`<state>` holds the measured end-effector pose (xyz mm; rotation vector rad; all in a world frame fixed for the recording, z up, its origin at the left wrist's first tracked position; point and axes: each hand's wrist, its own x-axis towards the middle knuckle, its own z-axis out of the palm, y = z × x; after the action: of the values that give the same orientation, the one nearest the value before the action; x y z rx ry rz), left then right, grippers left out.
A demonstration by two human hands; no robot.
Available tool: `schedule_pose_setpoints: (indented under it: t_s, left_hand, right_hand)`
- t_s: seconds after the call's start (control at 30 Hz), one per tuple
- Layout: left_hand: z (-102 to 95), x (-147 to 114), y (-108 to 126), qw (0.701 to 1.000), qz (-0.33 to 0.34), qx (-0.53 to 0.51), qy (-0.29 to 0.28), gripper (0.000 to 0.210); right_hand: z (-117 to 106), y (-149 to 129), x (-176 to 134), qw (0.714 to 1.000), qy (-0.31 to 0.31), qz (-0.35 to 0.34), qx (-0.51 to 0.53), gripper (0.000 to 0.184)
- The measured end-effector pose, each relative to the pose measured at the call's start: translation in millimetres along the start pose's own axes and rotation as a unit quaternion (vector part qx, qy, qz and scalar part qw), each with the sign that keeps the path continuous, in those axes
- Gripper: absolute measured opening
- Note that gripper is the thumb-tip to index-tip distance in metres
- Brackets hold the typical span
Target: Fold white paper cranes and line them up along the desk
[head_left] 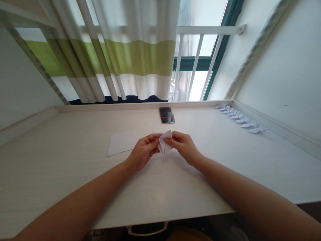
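Note:
A small piece of folded white paper (pixel 164 144) is held up between both hands over the middle of the table. My left hand (pixel 145 147) pinches its left side, thumb in front and fingers behind; a ring shows on one finger. My right hand (pixel 184 144) grips the right side, with the thumb pressed on the front face. The paper has a pointed top and a narrow point at the bottom, with a crease down its middle. Fingers hide its back and edges.
White sheets (pixel 122 143) lie left of my hands. Beyond them rests a dark phone (pixel 167 115), partly blurred. A row of several folded paper cranes (pixel 242 120) runs along the right wall. The white table (pixel 62 167) ends at a raised back edge below a curtain (pixel 140 57).

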<state>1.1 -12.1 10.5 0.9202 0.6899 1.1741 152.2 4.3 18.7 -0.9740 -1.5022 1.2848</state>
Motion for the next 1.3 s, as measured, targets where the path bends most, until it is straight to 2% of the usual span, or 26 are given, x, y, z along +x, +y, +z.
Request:
schedule_pose_setpoints:
  t_s: [0.17,0.57,0.77,1.3]
  left_hand:
    - [2.2,0.5,1.4,1.0,-0.007,-0.016,-0.004,0.015]
    - [2.9,0.7,-1.5,1.0,-0.024,0.017,0.007,0.017]
    - [2.0,1.3,-2.2,0.999,-0.026,0.031,0.032,0.02]
    - [1.0,2.0,-5.7,0.997,-0.012,0.055,0.055,0.024]
  right_hand:
    - [1.1,-1.6,-0.8,1.0,0.013,0.002,-0.016,0.019]
    - [2.2,7.4,0.5,0.994,0.022,-0.033,-0.104,0.021]
    - [2.4,10.4,1.3,0.992,0.022,-0.041,-0.115,0.019]
    - [3.7,10.5,1.6,0.996,0.01,-0.03,-0.087,0.014]
